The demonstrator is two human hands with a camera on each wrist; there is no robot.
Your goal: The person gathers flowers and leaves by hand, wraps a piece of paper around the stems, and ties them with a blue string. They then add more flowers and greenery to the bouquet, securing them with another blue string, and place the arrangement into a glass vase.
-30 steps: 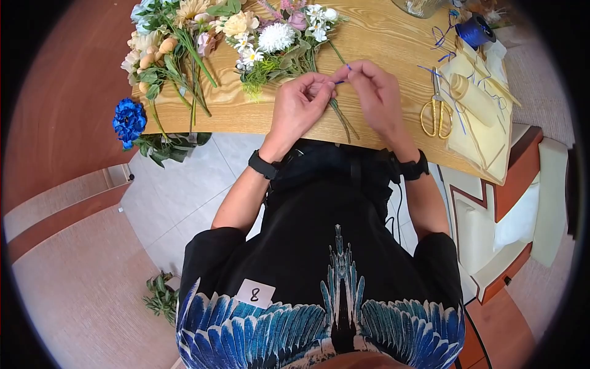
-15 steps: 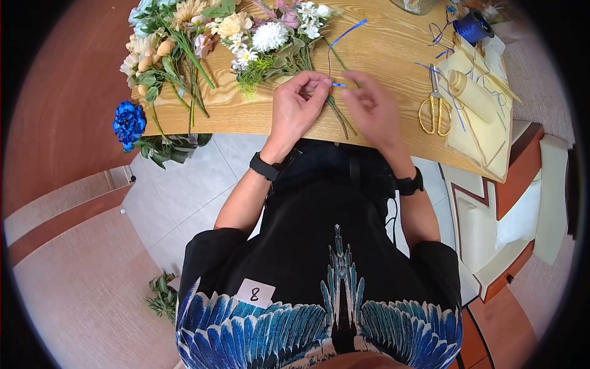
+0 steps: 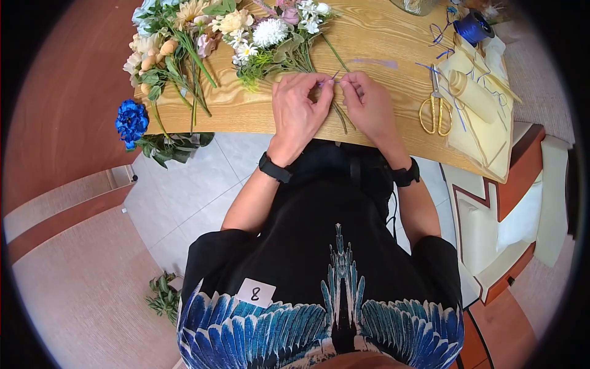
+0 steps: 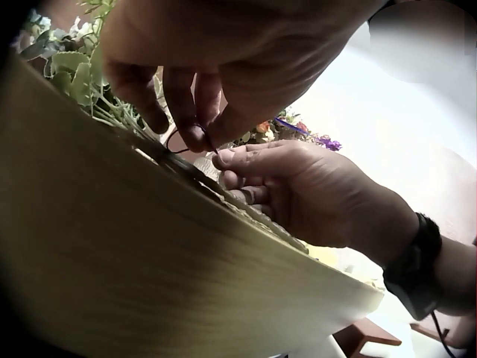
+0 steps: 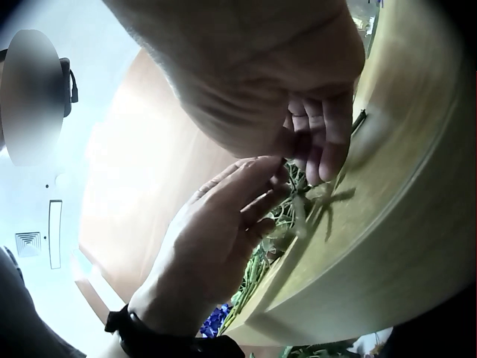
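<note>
Both hands meet over the stems (image 3: 339,117) of a mixed flower bouquet (image 3: 270,37) lying near the table's front edge. My left hand (image 3: 301,104) pinches a thin blue ribbon between thumb and fingers. Close beside it, my right hand (image 3: 370,106) pinches the ribbon too. In the left wrist view the ribbon (image 4: 173,139) makes a small loop above the stems, and my right hand (image 4: 298,179) grips it from the side. One loose ribbon end (image 3: 381,63) shows as a blurred streak beyond the right hand. My left hand (image 5: 209,224) partly covers the stems in the right wrist view.
More flowers (image 3: 178,55) lie at the left, with a blue flower (image 3: 131,123) at the table's edge. Gold-handled scissors (image 3: 436,114) lie to the right, beside cream wrapping paper (image 3: 476,101) with ribbon scraps. A spool of blue ribbon (image 3: 473,29) stands behind.
The right hand let go of the ribbon and moved away, then came back to pinch it beside the left hand. The loose ribbon end has swung to the right.
</note>
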